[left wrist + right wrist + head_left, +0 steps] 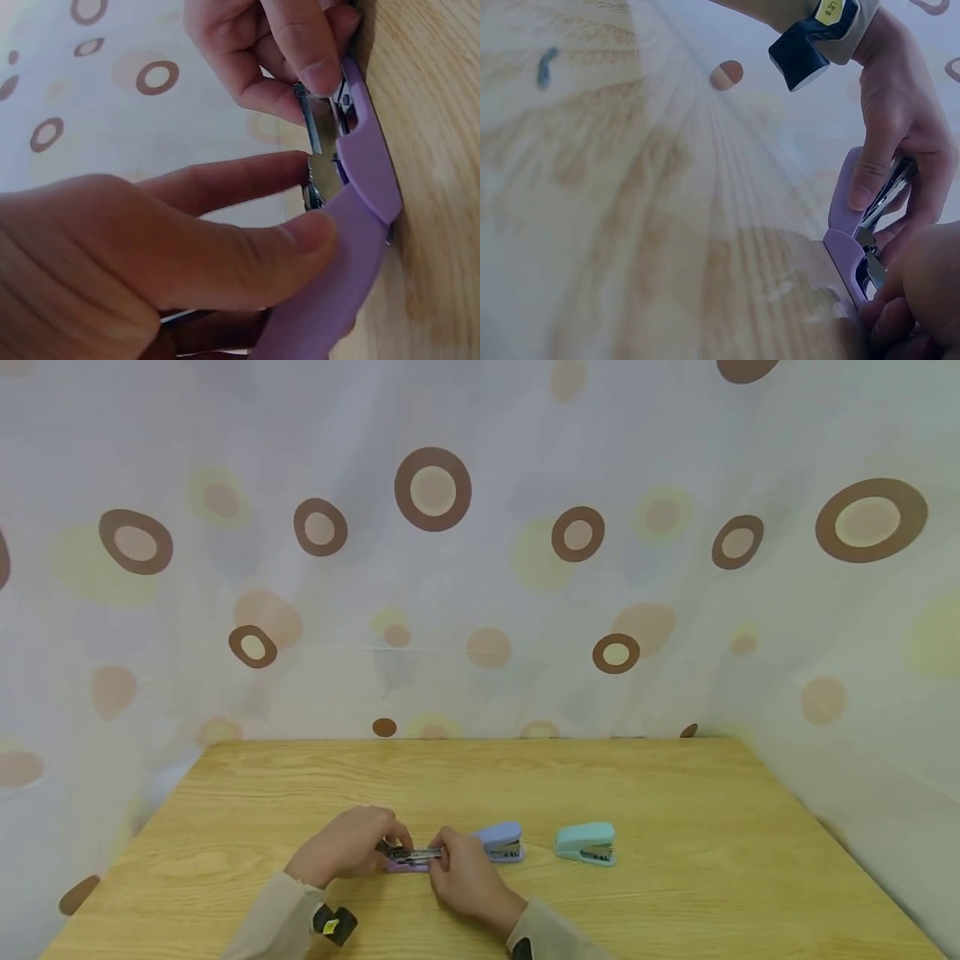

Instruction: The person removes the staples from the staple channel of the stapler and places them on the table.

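A purple stapler [407, 867] lies folded open near the front of the table, its metal inner parts bare. My left hand [352, 845] grips its raised purple top cover [319, 289] between thumb and fingers. In the left wrist view, the left index finger reaches to the metal rail [313, 124]. My right hand [471, 878] pinches the front end of the stapler, by the metal rail and purple base [845, 255]. The right hand's fingers partly hide that end.
Just right of the purple stapler stands a blue stapler [502, 837], partly behind the right hand. Farther right is a mint-green stapler [583, 838]. All are on a wooden table [675, 893], with a spotted cloth [495, 585] hanging behind and at the sides.
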`<state>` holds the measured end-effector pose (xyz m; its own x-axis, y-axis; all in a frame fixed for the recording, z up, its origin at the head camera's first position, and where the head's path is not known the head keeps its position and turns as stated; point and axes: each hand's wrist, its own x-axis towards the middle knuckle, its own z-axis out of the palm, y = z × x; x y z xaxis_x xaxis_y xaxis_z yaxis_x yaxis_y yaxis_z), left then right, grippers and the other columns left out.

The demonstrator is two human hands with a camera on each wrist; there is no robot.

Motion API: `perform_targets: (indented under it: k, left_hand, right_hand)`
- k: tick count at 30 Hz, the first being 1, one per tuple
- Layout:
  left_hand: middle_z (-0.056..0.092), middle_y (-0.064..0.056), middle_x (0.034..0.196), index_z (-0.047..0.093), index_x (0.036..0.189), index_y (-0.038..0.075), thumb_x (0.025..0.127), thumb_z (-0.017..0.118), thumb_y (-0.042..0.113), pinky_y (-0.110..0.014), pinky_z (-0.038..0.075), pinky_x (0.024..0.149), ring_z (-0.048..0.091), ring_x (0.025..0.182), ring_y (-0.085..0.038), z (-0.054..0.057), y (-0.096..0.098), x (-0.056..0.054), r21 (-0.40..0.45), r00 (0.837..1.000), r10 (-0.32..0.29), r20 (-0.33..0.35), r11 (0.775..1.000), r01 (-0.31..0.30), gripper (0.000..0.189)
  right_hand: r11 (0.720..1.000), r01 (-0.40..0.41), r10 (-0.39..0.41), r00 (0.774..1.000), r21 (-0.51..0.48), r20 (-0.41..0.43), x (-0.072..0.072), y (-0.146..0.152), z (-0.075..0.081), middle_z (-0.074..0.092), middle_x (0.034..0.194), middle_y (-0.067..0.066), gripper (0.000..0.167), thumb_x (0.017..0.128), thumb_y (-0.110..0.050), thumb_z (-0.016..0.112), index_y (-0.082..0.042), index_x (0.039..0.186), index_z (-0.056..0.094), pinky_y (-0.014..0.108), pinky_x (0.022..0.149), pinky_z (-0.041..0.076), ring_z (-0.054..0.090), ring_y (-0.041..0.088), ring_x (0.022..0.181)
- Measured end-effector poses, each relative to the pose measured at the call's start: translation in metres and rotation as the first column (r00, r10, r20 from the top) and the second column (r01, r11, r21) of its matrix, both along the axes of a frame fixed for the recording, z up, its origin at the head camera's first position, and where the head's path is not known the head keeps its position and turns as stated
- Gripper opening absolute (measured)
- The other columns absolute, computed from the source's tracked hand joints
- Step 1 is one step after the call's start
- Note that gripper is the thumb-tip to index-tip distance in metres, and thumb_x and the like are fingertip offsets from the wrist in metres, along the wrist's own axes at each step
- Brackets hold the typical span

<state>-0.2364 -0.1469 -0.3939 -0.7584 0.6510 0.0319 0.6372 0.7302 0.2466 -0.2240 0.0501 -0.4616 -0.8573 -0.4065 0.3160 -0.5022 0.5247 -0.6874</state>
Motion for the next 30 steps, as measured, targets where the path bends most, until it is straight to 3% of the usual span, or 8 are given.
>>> perform_targets:
  k: [5, 13, 21, 30]
  left_hand:
    - [0.058, 0.007, 0.083, 0.075, 0.089, 0.022, 0.076, 0.079, 0.004, -0.028, 0.05, 0.07, 0.059, 0.078, -0.012, 0.001, 0.001, 0.001, 0.018, 1.0, -0.006, 0.01, 1.0, 0.006, 0.023]
    - [0.063, 0.007, 0.088, 0.076, 0.096, 0.024, 0.076, 0.077, 0.002, -0.026, 0.047, 0.071, 0.058, 0.08, -0.009, 0.002, 0.001, -0.003, 0.031, 0.994, -0.052, 0.097, 0.998, 0.049, 0.029]
    - [0.064, 0.007, 0.088, 0.073, 0.092, 0.023, 0.074, 0.076, 0.0, -0.025, 0.044, 0.069, 0.054, 0.079, -0.009, -0.002, -0.005, -0.012, 0.078, 0.982, -0.073, 0.173, 0.995, 0.061, 0.03]
    - [0.058, 0.003, 0.087, 0.069, 0.084, 0.021, 0.068, 0.075, -0.003, -0.023, 0.042, 0.066, 0.05, 0.076, -0.01, -0.006, -0.002, -0.013, 0.111, 0.98, -0.074, 0.186, 0.992, 0.054, 0.03]
  right_hand:
    - [1.0, -0.013, 0.012, 0.998, 0.014, 0.056, 0.0, 0.001, 0.004, 0.042, 0.058, -0.01, 0.006, 0.088, -0.001, 0.06, 0.0, 0.094, 0.06, 0.014, 0.044, 0.031, 0.035, -0.003, 0.046]
    - [0.999, -0.034, 0.034, 0.998, 0.011, 0.047, 0.0, 0.002, 0.006, 0.045, 0.058, -0.008, 0.008, 0.087, -0.001, 0.061, 0.001, 0.094, 0.061, 0.015, 0.045, 0.033, 0.037, -0.003, 0.047]
    - [0.999, -0.024, 0.022, 0.998, 0.035, 0.056, -0.002, -0.001, 0.006, 0.043, 0.059, -0.01, 0.007, 0.086, -0.001, 0.06, 0.0, 0.093, 0.061, 0.014, 0.044, 0.031, 0.037, -0.003, 0.047]
    - [0.989, 0.003, -0.006, 1.0, 0.151, 0.02, 0.003, -0.003, 0.012, 0.046, 0.057, -0.009, 0.002, 0.086, -0.002, 0.061, -0.003, 0.086, 0.06, 0.013, 0.04, 0.029, 0.036, -0.003, 0.044]
